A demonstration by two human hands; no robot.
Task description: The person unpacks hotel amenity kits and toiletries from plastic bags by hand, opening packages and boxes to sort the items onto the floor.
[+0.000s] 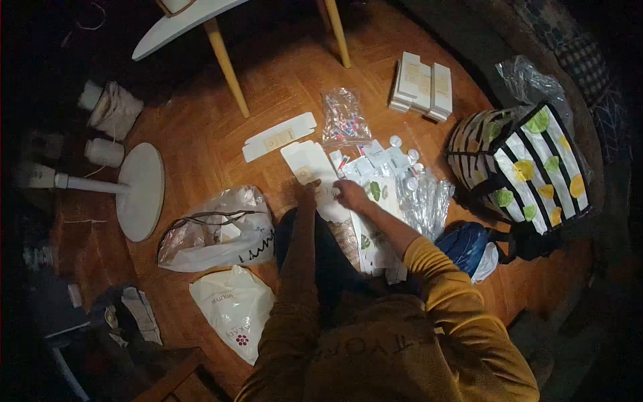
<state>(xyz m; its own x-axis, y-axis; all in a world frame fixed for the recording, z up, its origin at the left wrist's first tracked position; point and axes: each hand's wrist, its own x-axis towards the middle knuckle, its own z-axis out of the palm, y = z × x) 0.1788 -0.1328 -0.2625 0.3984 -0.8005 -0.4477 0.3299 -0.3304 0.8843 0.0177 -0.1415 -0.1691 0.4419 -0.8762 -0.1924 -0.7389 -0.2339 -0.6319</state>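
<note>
A white flattened carton (pixel 306 161) with a pale gold print lies in front of me, above my legs. My left hand (pixel 308 192) is closed on its lower edge. My right hand (pixel 351 194) is closed beside it, fingertips at the carton's right side; whether they pinch the carton or something small is too fine to tell. Another flattened carton (pixel 280 136) rests on the floor just beyond. To the right are small white packets (pixel 378 157), a white sheet with green leaf prints (pixel 382 194) and clear plastic sleeves (pixel 426 204).
A clear bag of small colourful pieces (pixel 345 117) lies ahead. Stacked white boxes (pixel 422 86) stand far right, near a striped tote bag (pixel 542 171). Plastic bags (pixel 234 311) lie on the left. A round white stand base (pixel 140 192) and table legs (pixel 228 70) border the floor.
</note>
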